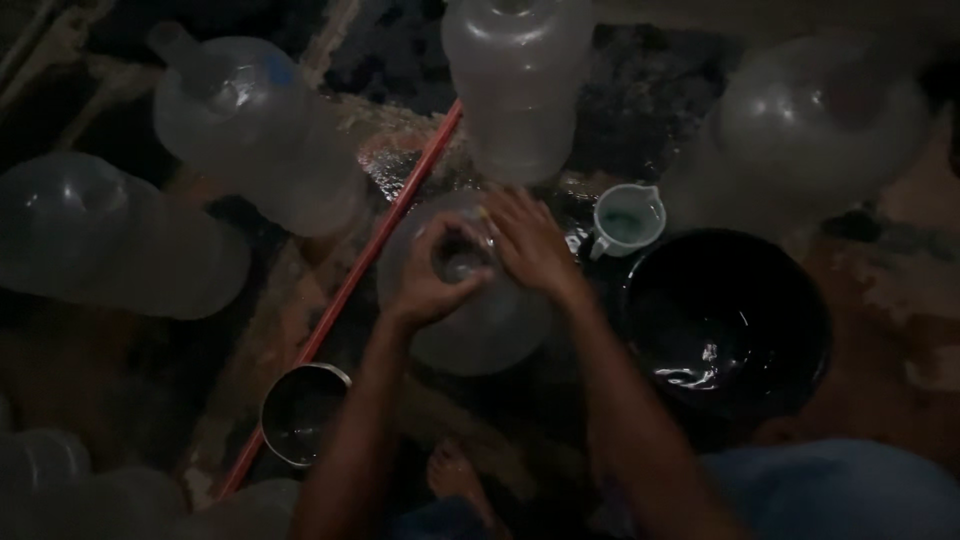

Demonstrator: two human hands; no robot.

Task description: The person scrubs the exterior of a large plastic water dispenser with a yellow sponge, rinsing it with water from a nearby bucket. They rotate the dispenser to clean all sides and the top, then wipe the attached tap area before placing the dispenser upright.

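Curled round the neck of the centre water jug [480, 335]: left hand [428, 282], fingers closed on it. Laid partly open over the same mouth from the far side: right hand [530, 245], palm down, fingertips at the rim; impossible to tell whether anything small is pinched under it. Standing upright on the wet floor [900, 290], just ahead of a bare foot [455, 475], between the red pipe [370, 265] and the black basin [725, 320].

Judged as work at the jug's mouth, one hand steadying, the other busy on the opening. Calls next for a firm hold on the neck and care on the slick ground, with little light to go by.

Counted:
- large clear water jugs: six sure, namely the held one, one straight beyond it [515, 85], one with a blue patch [240, 120], one lying at far left [100, 235], one at upper right [820, 120], one at lower left [60, 485]; too dim there to rule out another.
- one small clear measuring jug [628, 218], handle to the left, beside the basin.
- one black basin, water in the bottom.
- one metal pot [300, 412], touching the pipe.
- one red pipe, slanting across the floor.
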